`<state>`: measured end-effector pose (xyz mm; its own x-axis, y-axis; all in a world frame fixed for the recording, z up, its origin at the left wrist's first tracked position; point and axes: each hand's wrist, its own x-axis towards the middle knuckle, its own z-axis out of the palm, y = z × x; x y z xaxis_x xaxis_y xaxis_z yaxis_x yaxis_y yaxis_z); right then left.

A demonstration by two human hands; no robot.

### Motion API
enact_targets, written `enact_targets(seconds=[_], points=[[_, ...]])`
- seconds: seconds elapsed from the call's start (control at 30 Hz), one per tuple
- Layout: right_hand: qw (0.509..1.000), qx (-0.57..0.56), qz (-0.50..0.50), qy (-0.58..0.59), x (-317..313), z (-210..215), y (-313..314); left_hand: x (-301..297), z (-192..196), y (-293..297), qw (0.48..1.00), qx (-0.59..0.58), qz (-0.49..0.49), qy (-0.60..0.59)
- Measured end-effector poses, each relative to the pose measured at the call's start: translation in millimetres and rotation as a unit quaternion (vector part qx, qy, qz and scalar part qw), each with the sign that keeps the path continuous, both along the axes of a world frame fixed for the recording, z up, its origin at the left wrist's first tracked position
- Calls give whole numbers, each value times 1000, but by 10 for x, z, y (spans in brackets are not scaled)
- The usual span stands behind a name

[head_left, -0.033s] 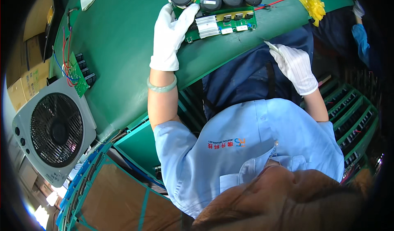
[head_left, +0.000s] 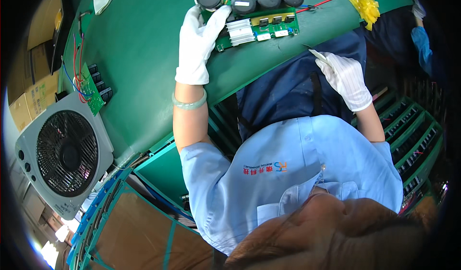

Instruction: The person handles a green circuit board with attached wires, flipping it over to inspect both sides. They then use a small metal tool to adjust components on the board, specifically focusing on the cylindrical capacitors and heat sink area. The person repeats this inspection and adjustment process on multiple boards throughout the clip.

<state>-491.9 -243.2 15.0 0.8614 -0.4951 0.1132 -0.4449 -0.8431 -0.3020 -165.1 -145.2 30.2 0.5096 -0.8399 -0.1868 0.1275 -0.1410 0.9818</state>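
Resting on the bench [head_left: 139,44], the circuit board [head_left: 261,25] is grasped by the left grip [head_left: 197,49]. Just off the bench's near edge, a slim tool [head_left: 315,53] is held by the right grip [head_left: 343,77]; a yellow bundle [head_left: 365,6] is laid on the bench.

Circuit board [head_left: 259,20] on workbench [head_left: 144,54]; second board [head_left: 90,87] and fan [head_left: 68,152] leftward
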Motion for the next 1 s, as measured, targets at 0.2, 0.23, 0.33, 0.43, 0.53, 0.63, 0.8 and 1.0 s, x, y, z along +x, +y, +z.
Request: enact_targets(seconds=[0.2, 0.23, 0.33, 0.43, 0.53, 0.63, 0.8, 1.0], points=[[996, 45, -24, -69, 3, -29, 28, 15, 19, -7, 996, -31, 3, 84], [996, 47, -20, -72, -2, -47, 31, 8, 16, -22, 997, -22, 8, 76], [996, 54, -14, -75, -29, -90, 33, 2, -4, -41, 999, -5, 14, 51], [991, 79, -21, -104, -5, -84, 33, 9, -45, -49, 999, -9, 9, 42], [990, 84, -12, -114, 18, -45, 2, -36, 12, -50, 998, 1, 11, 54], [990, 65, -3, -125, 56, 17, -42, -36, 5, -47, 999, -6, 9, 47], [988, 68, 7, -135, 127, 85, -91, -67, 66, -57, 998, -9, 5, 62], [982, 128, -1, -142, 183, 126, -129, -59, 48, -33, 999, -12, 6, 45]])
